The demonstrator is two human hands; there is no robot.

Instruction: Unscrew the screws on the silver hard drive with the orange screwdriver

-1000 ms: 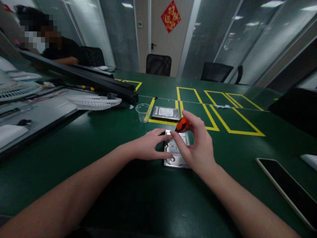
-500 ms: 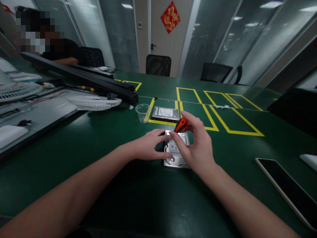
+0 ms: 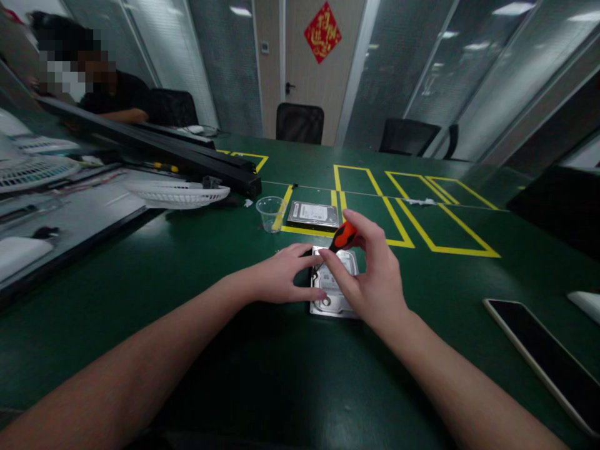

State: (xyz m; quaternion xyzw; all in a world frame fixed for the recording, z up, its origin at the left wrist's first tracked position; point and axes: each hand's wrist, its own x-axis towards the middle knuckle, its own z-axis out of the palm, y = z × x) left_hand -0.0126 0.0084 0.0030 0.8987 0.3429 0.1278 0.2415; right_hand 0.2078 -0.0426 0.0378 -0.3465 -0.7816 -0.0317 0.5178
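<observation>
A silver hard drive [image 3: 343,302] lies label up on the green table before me. My left hand [image 3: 288,275] grips it from the left, thumb on the near part of the top and forefinger across the far part. In my right hand [image 3: 375,275] is a screwdriver [image 3: 344,236] with an orange and black handle, held between thumb and fingers. Its shaft slants down to the left edge of the drive's cover; the tip is hard to make out. Beyond the hands a second hard drive [image 3: 313,215] rests inside a yellow tape outline, beside a clear plastic cup [image 3: 270,215].
A phone [image 3: 539,356] lies at the right. To the left are a white fan grille [image 3: 180,194], long black bars [image 3: 187,153] and a grey panel [image 3: 94,219] with parts on it. Across the table sits another person [image 3: 124,97]. Yellow tape outlines [image 3: 462,252] mark the tabletop.
The screwdriver's handle has turned a little in my right fingers, showing a different part of its black and orange pattern. My left hand and the hard drive stay in place.
</observation>
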